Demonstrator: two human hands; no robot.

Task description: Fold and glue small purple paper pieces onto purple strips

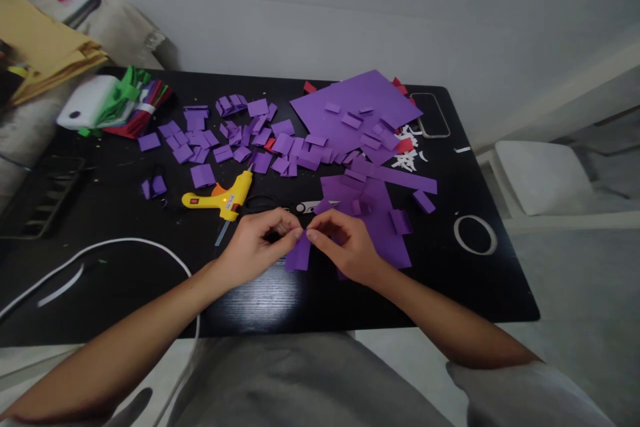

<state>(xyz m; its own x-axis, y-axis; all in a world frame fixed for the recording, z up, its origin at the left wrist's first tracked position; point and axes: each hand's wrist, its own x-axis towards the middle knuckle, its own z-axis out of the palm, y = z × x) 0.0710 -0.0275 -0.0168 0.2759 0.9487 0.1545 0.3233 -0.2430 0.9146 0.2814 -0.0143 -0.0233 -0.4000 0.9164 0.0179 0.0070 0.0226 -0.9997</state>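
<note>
My left hand and my right hand meet over the front middle of the table, thumbs and forefingers pinched on a small purple paper piece. Its lower part hangs below my fingertips; its top edge is hidden by them. Beyond my hands lie scissors, partly covered by my fingers. A yellow glue gun rests on its side left of my left hand, with a small orange light showing. Under and beside my right hand is a purple sheet with folded purple pieces on it.
Many folded purple pieces cover the back middle of the black table. A larger purple sheet lies behind. White paper scraps, a tape ring and a clear case are at right. A white cable curves at left.
</note>
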